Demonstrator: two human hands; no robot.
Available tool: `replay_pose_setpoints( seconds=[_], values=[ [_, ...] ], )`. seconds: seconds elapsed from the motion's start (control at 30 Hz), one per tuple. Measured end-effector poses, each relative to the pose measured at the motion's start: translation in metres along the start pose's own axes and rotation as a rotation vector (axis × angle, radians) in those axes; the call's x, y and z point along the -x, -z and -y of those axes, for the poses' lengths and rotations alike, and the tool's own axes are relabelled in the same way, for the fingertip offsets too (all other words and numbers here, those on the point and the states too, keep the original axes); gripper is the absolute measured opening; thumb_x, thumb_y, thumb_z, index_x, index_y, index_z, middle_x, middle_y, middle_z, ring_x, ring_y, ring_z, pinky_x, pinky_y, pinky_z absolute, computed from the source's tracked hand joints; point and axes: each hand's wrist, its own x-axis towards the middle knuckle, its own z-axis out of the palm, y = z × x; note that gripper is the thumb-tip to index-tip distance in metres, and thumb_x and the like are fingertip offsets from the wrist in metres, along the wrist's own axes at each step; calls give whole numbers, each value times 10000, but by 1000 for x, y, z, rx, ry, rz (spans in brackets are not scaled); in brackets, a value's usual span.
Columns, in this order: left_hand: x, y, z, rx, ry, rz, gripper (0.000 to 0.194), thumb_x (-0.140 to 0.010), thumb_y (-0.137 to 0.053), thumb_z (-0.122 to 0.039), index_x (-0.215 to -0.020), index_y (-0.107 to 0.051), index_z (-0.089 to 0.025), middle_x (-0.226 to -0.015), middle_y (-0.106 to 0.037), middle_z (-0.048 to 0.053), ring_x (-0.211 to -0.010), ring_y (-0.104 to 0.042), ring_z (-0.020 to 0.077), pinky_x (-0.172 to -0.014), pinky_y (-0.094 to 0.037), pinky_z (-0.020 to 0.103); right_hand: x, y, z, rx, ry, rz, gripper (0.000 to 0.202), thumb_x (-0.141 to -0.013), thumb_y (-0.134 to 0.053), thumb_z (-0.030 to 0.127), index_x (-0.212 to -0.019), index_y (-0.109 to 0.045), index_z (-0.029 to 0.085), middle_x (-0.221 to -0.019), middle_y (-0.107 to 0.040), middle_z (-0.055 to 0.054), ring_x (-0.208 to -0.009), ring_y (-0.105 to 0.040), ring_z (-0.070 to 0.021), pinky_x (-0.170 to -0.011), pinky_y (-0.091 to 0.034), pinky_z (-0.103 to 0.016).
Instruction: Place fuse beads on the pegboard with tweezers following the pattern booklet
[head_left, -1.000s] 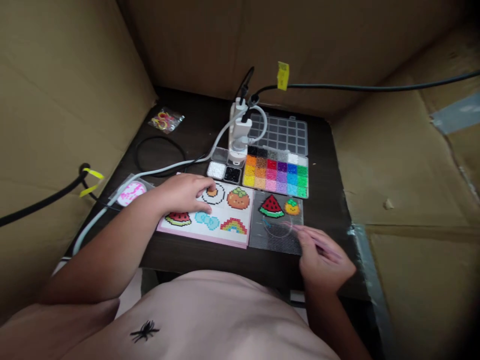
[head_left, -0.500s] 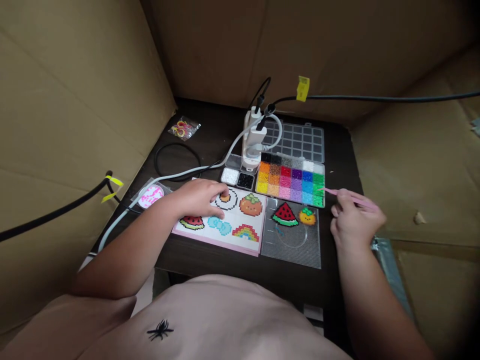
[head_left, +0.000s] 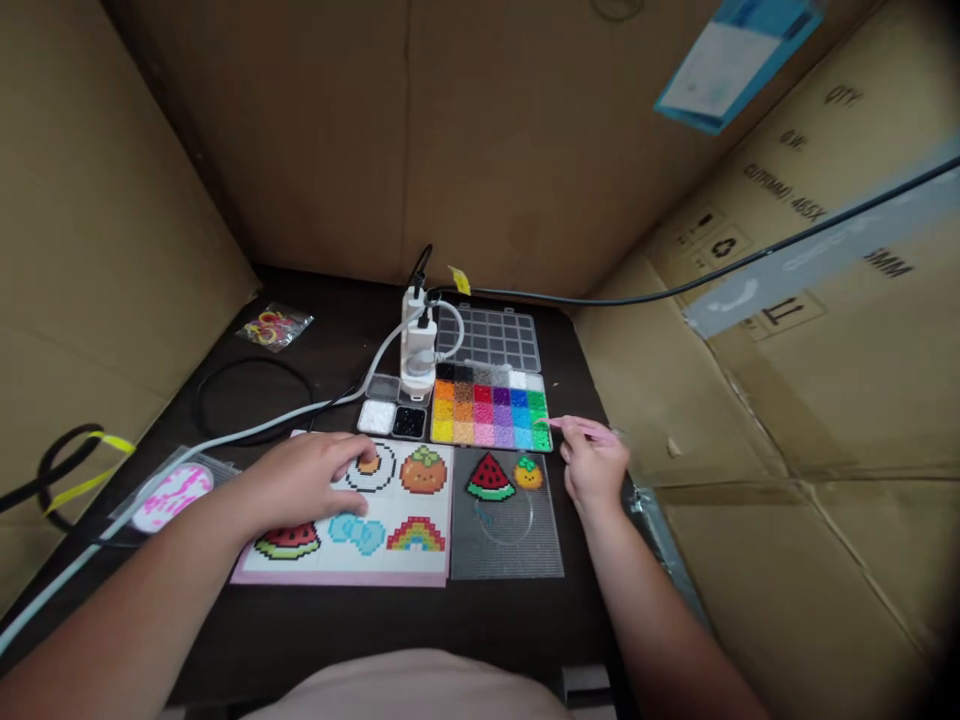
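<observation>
My left hand (head_left: 311, 482) lies on a printed pattern sheet (head_left: 345, 572), thumb and fingers apart, beside the egg picture. In my right hand (head_left: 598, 468) are pink tweezers (head_left: 583, 428), their tips at the green beads on the right side of a compartment box (head_left: 491, 448) of coloured beads. A clear pegboard (head_left: 510, 565) lies between the sheet and my right forearm. On it sit a watermelon slice of beads (head_left: 490, 478) and a small orange fruit of beads (head_left: 529, 473). Below them shows a faint ring with a few blue specks.
A white power strip (head_left: 416, 345) with plugs and cables stands behind small boxes of white beads (head_left: 377, 417) and black beads (head_left: 409, 421). A pink-and-white disc (head_left: 174, 497) lies by my left forearm. Cardboard walls (head_left: 480, 150) enclose the table; a plastic bag (head_left: 274, 327) lies back left.
My view has swung up and to the right, so the table things appear further left and most lower. The tweezers stay at the green beads; my left hand stays on the sheet.
</observation>
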Motion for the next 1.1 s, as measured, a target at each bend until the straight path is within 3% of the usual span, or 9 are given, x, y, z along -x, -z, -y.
replay_pose_setpoints(
  seconds=[0.2,0.47,1.1],
  values=[
    [1,3,-4,0,7,15,387,-705,-634,-457,-1032,-632,-250,-880,-653,27,-785,-609,227,-675,-392,300,2,-1,1,70,33,26,297,-633,-788,362,-731,-685,101,-646,-714,-82,-357,-422,-58,-339,-281,-202],
    [1,2,-3,0,-2,11,357,-706,-633,-459,-1000,-629,-256,-851,-646,17,-768,-606,224,-653,-379,295,0,-4,-2,148,60,66,251,-648,-783,346,-723,-704,120,-713,-737,-97,-642,-695,-198,-543,-531,-286],
    [1,0,0,-16,-3,26,362,-722,-620,-459,-1018,-611,-251,-850,-633,18,-772,-596,219,-662,-376,298,1,-6,-5,124,67,55,268,-668,-768,361,-751,-695,117,-737,-743,-105,-660,-710,-217,-565,-555,-314]
  ],
)
